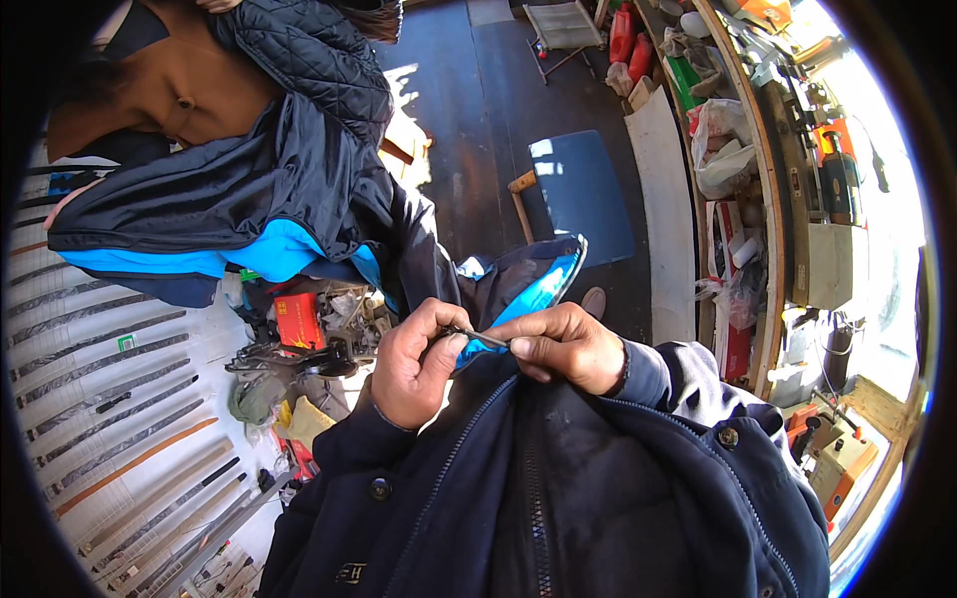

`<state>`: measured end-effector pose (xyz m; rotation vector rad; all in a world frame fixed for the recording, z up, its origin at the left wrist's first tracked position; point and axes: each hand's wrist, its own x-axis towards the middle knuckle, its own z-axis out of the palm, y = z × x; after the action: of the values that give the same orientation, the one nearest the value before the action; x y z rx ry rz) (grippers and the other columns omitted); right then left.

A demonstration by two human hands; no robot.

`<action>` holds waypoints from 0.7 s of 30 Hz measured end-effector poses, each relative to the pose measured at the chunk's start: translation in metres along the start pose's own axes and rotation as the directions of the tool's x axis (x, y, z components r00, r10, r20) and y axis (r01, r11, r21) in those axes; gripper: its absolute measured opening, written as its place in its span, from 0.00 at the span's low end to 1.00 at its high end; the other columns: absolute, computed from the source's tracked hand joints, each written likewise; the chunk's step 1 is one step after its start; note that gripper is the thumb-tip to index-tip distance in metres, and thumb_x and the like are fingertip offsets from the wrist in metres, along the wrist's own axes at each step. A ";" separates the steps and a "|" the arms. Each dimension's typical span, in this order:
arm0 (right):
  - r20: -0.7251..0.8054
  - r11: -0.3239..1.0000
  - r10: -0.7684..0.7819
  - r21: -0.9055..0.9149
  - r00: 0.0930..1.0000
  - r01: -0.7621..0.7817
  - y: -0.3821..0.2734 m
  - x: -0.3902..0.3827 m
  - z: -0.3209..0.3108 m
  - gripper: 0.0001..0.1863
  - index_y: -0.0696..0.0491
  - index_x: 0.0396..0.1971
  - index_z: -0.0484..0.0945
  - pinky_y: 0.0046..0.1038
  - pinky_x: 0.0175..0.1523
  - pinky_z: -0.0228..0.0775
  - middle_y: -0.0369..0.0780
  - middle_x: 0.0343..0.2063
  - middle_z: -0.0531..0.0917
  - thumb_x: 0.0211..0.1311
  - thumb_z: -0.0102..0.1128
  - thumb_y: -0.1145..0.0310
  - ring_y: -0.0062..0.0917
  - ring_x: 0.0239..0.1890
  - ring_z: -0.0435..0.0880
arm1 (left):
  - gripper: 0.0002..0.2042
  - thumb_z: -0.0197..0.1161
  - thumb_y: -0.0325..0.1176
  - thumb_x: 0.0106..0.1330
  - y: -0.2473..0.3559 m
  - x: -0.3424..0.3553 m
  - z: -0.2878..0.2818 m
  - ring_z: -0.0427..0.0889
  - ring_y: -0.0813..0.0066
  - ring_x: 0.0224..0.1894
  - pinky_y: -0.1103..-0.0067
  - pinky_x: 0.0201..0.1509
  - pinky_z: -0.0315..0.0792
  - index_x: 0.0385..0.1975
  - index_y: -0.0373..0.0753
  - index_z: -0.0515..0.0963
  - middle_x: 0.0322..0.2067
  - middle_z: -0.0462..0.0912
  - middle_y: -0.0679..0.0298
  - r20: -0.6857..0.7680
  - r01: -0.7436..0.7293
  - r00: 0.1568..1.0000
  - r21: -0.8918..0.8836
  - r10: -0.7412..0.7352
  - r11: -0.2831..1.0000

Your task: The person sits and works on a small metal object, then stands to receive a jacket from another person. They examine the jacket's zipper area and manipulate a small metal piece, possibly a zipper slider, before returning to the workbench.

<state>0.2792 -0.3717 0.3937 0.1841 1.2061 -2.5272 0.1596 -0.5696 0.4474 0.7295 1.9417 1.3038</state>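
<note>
My left hand (417,365) and my right hand (564,346) meet just in front of my chest. Both pinch a thin dark metal piece (477,337) that runs between the fingertips, with blue lining fabric of a dark jacket (525,299) right behind it. That navy and blue jacket (249,214) stretches up and left, where another person in a brown top (189,85) and quilted dark sleeve (314,55) holds it. My own dark coat with a zip (538,498) fills the lower middle.
A cluttered pile with a red box (298,319), dark tools and rags lies at left over white slatted boards (110,399). A blue sheet (583,189) lies on the dark floor. A crowded workbench (788,199) curves along the right.
</note>
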 end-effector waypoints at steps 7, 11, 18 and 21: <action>0.051 0.991 0.034 0.128 0.998 -0.040 -0.001 0.003 -0.004 0.17 0.57 0.59 0.81 0.18 0.32 0.61 0.33 0.23 0.78 0.78 0.52 0.68 0.14 0.24 0.69 | 0.05 0.56 0.30 0.74 -0.001 0.004 0.001 0.66 0.87 0.32 0.86 0.39 0.63 0.41 0.35 0.74 0.29 0.72 0.72 -0.001 -0.022 1.000 -0.103 0.022 0.994; -0.027 0.835 -0.189 -0.530 0.982 0.146 -0.019 -0.004 -0.003 0.19 0.54 0.56 0.83 0.28 0.36 0.74 0.42 0.28 0.85 0.67 0.57 0.78 0.30 0.28 0.82 | 0.05 0.56 0.29 0.74 0.000 0.003 0.004 0.67 0.88 0.32 0.86 0.40 0.63 0.41 0.35 0.74 0.30 0.72 0.72 -0.005 0.020 1.000 -0.111 -0.021 0.994; -0.080 0.819 -0.175 -0.565 0.981 0.100 -0.019 -0.008 -0.002 0.18 0.55 0.55 0.83 0.28 0.35 0.73 0.42 0.24 0.83 0.67 0.57 0.79 0.29 0.27 0.81 | 0.04 0.56 0.28 0.73 0.001 0.003 0.006 0.65 0.89 0.32 0.87 0.38 0.62 0.40 0.34 0.74 0.29 0.71 0.74 -0.003 -0.005 1.000 -0.007 0.005 1.000; -0.064 0.979 -0.082 -0.190 0.995 0.068 -0.003 -0.001 -0.001 0.16 0.57 0.57 0.82 0.20 0.32 0.62 0.31 0.21 0.77 0.78 0.52 0.70 0.14 0.23 0.68 | 0.04 0.56 0.28 0.74 0.002 0.002 0.005 0.64 0.89 0.31 0.87 0.37 0.60 0.40 0.35 0.74 0.28 0.69 0.75 -0.009 0.001 1.000 -0.074 -0.002 0.997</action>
<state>0.2796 -0.3691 0.3957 0.1882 1.4971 -2.4702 0.1625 -0.5643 0.4472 0.6860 1.8899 1.3728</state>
